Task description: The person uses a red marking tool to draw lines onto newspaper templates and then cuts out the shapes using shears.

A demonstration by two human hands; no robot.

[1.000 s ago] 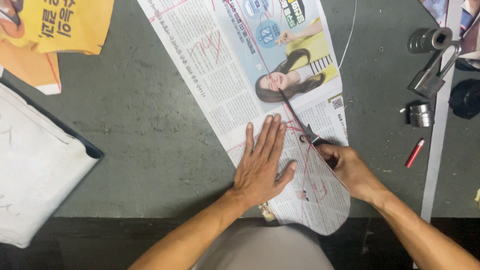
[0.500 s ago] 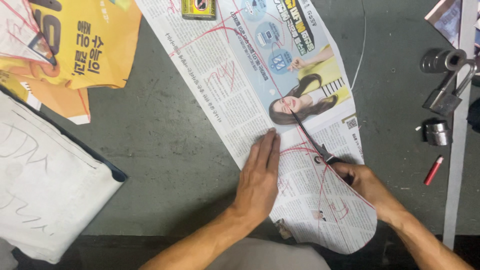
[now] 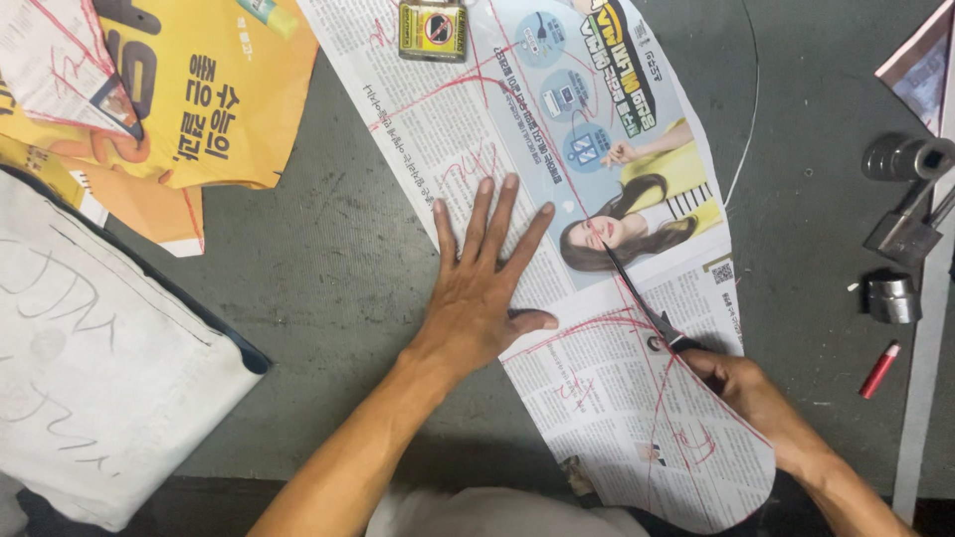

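Newspaper (image 3: 597, 199), thin and matte, cut to a long curved strip and scored with red pen lines, lies flat across the middle of the rough grey tabletop (image 3: 328, 259), running from the far edge to the near right; the left hand (image 3: 477, 298) presses on it palm down, fingers spread wide and flat; the right hand (image 3: 741, 383) has its grip closed around the handles of slim dark scissors (image 3: 642, 298), blades pointing far-left along a red line; a yellow printed sheet (image 3: 199, 109) lies far left; a white cloth bag (image 3: 99, 378) near left; metal cylinders (image 3: 900, 159) and a red marker (image 3: 879, 370) sit right.
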